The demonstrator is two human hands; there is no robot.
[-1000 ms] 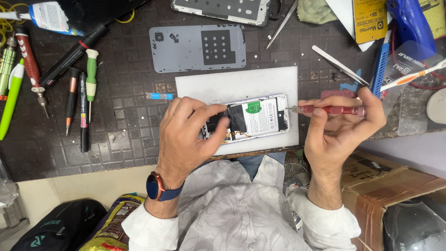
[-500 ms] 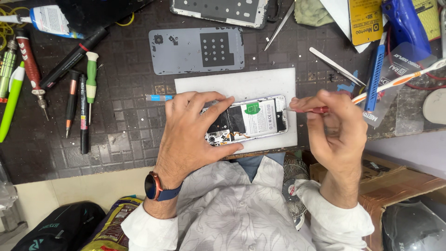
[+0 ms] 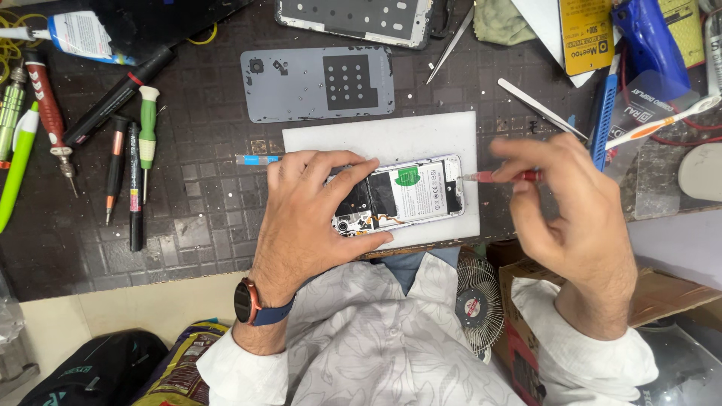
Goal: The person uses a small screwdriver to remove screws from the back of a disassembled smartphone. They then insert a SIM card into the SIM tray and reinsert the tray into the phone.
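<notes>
An opened phone (image 3: 417, 192) with its back off lies on a white pad (image 3: 391, 135), showing a battery and circuit parts. My left hand (image 3: 316, 210) presses down on the phone's left end, fingers spread over its edges. My right hand (image 3: 571, 218) holds a red-handled screwdriver (image 3: 508, 177) whose tip touches the phone's right end. The detached grey back cover (image 3: 316, 84) lies just beyond the pad.
Screwdrivers and pens (image 3: 128, 165) lie in a row on the dark mat at left. Tweezers (image 3: 541, 109), a blue tool (image 3: 602, 120) and a toothbrush (image 3: 662, 120) sit at right. Another phone frame (image 3: 353, 16) lies at the far edge. A small fan (image 3: 477, 304) is below the table.
My right hand has shifted its grip on the red screwdriver and turned, fingers now draped over the handle. The left hand stays on the phone.
</notes>
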